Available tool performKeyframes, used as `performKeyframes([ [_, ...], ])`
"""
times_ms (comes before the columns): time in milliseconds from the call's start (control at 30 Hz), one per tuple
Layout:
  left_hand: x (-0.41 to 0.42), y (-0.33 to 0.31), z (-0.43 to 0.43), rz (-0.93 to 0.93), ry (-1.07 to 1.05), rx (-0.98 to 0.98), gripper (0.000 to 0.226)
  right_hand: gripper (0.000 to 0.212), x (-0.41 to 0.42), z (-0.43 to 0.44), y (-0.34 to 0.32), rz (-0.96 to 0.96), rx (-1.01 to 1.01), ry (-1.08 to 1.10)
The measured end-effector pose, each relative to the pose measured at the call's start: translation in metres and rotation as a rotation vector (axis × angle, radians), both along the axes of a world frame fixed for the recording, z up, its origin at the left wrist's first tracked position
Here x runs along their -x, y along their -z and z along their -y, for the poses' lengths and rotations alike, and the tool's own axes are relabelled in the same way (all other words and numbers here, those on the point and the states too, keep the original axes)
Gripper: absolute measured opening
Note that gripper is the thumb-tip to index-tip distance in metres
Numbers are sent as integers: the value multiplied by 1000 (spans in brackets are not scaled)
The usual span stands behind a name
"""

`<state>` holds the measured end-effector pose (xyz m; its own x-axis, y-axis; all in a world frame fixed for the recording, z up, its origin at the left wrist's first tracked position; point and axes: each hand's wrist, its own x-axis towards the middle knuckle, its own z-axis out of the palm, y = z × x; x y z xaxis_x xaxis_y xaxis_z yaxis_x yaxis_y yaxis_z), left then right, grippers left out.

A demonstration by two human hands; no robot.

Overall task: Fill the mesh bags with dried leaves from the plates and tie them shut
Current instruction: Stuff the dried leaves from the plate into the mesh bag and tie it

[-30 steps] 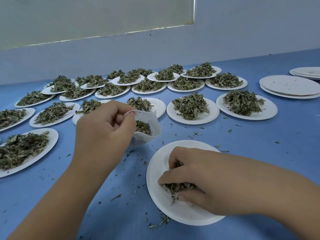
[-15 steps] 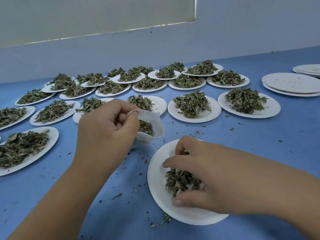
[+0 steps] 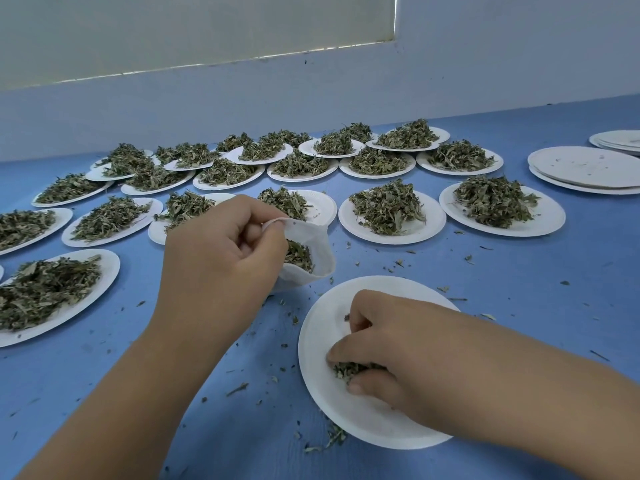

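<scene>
My left hand (image 3: pixel 218 258) pinches the rim of a small white mesh bag (image 3: pixel 317 249) and holds its mouth open above the blue table; some dried leaves lie inside it. Just in front of me sits a white paper plate (image 3: pixel 322 341). On that plate my right hand (image 3: pixel 384 351) curls its fingers and thumb round a small clump of dried leaves (image 3: pixel 349 370). The hand hides most of the clump. The bag hangs a short way up and left of the plate.
Several white plates heaped with dried leaves (image 3: pixel 388 209) cover the table's middle and left, up to the wall. A stack of bare plates (image 3: pixel 585 168) lies at the far right. Leaf crumbs (image 3: pixel 239 388) are scattered on the blue table (image 3: pixel 536 282).
My right hand has gathered the loose leaves on the near plate into a tighter clump under its fingers. My left hand keeps the bag open in much the same place.
</scene>
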<state>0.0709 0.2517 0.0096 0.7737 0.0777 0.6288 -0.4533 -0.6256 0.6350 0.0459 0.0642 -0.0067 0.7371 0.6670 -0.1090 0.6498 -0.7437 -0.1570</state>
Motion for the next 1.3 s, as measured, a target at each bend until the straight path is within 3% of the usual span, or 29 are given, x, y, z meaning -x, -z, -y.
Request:
performKeyframes([
  [567,3,4,10,-50,60,-36,12,22,-2,3,-1,-10,-35,-48],
  [900,5,7,17,-104,79,-105,12,10,-12,33,-33,-162,-582,24],
  [1000,5,10,18,-107,89,-125,16,11,-13,32,-32,-84,-644,77],
  [1300,7,11,27,-143,127,-141,12,17,-8,10,-16,187,-585,194],
])
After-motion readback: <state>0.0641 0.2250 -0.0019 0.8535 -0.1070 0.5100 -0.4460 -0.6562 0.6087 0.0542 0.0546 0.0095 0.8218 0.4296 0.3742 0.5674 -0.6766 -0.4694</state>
